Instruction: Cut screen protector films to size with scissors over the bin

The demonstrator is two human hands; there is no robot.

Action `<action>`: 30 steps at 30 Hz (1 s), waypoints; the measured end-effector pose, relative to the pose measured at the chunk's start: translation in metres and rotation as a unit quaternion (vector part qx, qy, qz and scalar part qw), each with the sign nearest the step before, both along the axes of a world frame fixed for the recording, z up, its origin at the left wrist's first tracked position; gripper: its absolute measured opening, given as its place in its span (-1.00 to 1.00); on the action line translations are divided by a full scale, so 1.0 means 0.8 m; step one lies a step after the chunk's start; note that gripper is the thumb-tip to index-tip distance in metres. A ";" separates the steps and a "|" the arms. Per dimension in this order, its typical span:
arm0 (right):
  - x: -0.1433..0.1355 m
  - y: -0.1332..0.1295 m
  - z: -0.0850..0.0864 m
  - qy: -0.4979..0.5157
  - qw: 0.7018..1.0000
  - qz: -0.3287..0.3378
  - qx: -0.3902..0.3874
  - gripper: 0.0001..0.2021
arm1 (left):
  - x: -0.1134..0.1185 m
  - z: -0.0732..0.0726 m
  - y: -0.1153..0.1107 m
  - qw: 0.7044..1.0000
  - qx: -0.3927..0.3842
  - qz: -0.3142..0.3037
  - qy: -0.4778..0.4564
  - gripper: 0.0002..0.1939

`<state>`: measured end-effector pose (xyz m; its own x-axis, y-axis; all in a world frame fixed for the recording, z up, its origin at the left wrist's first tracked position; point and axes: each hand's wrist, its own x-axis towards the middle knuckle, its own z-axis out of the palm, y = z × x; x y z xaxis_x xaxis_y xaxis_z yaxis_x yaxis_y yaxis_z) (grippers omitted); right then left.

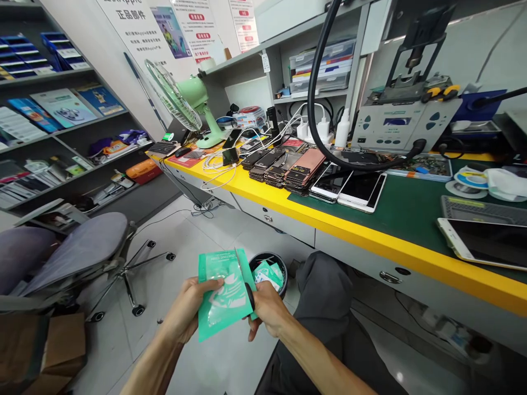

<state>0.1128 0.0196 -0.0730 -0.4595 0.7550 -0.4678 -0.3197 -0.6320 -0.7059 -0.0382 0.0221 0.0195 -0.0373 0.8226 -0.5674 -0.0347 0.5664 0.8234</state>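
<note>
A green packet point(222, 312) with white print is pinched in my left hand point(190, 304), the thumb lying across its front. My right hand point(265, 307) grips the black handle of a pair of scissors point(250, 296). Their thin metal blades run up along the packet's right side, with a strip of green to the right of them. Just behind the packet, a dark bin point(284, 263) on the floor holds several green and white scraps point(268, 273). The lower fingers of both hands are partly hidden.
The yellow-edged workbench point(296, 211) carries stacked phone parts point(302, 167), white phones point(362, 191), cables and a green fan point(195, 99). An office chair point(94, 236) and cardboard boxes point(63, 340) stand left. My knee point(325, 280) is right of the bin.
</note>
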 end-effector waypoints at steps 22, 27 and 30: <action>-0.010 0.007 -0.031 -0.007 1.000 0.020 -0.022 -0.88 | -0.011 -0.040 0.015 0.997 -0.042 0.055 0.021 -0.85; -0.012 0.012 -0.044 -0.024 0.999 0.020 -0.044 -0.83 | -0.011 -0.057 0.023 0.996 -0.058 0.055 0.025 -0.86; -0.012 0.015 -0.052 -0.027 0.998 0.023 -0.054 -0.80 | -0.013 -0.066 0.026 0.997 -0.066 0.042 0.019 -0.85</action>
